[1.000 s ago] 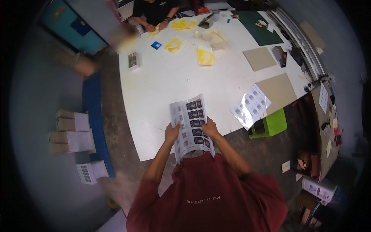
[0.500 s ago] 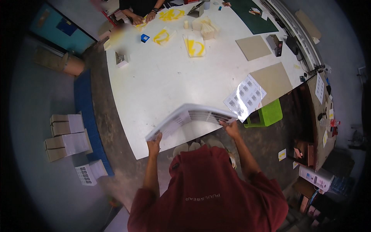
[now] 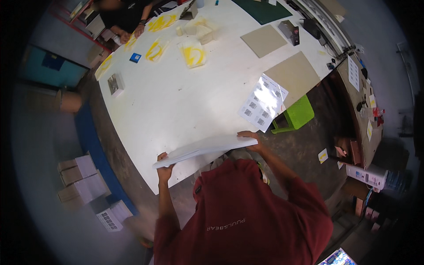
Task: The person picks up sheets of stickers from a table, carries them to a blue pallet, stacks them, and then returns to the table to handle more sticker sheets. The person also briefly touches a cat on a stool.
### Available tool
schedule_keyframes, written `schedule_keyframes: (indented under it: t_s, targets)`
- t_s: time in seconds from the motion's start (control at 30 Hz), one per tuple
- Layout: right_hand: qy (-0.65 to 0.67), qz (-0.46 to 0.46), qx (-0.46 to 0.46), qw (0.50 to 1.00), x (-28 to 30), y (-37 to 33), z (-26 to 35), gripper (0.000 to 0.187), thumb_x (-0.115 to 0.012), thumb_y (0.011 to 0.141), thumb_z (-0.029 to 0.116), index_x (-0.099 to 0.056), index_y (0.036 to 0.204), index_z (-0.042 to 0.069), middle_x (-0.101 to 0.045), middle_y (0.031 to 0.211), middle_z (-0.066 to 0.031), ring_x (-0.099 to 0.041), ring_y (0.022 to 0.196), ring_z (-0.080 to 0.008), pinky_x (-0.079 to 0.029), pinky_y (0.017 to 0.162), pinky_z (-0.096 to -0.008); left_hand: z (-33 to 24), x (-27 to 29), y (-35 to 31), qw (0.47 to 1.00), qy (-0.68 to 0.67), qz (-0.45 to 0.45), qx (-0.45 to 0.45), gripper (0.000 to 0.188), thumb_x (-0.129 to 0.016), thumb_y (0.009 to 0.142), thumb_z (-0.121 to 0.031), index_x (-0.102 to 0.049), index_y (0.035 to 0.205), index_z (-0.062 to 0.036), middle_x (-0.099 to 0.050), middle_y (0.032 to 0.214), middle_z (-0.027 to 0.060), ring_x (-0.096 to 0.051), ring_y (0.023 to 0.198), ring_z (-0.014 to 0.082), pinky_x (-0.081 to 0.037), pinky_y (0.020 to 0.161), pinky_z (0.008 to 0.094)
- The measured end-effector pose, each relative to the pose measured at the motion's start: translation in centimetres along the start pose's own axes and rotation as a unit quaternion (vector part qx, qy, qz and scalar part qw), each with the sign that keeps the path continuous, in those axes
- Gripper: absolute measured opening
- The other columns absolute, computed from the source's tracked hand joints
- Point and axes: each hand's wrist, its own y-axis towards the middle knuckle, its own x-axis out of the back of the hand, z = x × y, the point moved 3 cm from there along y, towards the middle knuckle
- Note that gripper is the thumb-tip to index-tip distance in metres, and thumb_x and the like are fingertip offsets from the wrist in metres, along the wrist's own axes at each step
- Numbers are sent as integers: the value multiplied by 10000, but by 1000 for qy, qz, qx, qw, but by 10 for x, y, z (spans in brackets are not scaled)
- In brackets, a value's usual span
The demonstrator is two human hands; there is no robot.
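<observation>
A stack of white paper sheets [image 3: 205,147] spans both my hands at the near edge of the white table. My left hand [image 3: 164,168] is closed on its left end, with the thumb on top. At the right end, my right hand [image 3: 250,136] grips the stack, fingers over its upper side. The stack looks nearly flat, with a slight bend in the middle. Just beyond my right hand lies a glossy sheet printed with dark square codes [image 3: 253,106], partly on a grey-brown board [image 3: 297,75].
White table [image 3: 150,106] reaches far ahead. Yellow-marked sheets [image 3: 192,55], a blue box [image 3: 135,58] and a small white box [image 3: 115,84] lie on it. Another person's hands [image 3: 132,34] work at the far left. A green stool [image 3: 302,111] stands right; paper stacks [image 3: 90,185] sit left.
The stack, sharply bent with printed faces showing before, is now flatter and its printed faces are out of sight. My right hand has shifted left. My view has turned slightly.
</observation>
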Motion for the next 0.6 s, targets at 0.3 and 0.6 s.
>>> schedule_keyframes:
  t_s: [0.3,0.6]
  targets:
    - [71,-95,-267,956,57,36,10,357,-752,803,133,-631,1108,-10,-684,1038,-129,-625,976,-191,-488,863,-349,-67,-72,45,991,-112,-48,59,320,-728,832,-108,-635,1076,77,-683,1013,133,-639,891,180,-500,829,313]
    - [-328,-165,-393,843,181,69,-26,453,-767,737,329,-652,1013,-12,-672,956,-238,-649,937,-399,-510,820,-434,-116,-272,105,974,-49,153,161,302,-679,867,-170,-652,1046,71,-694,993,196,-678,908,287,-521,818,385]
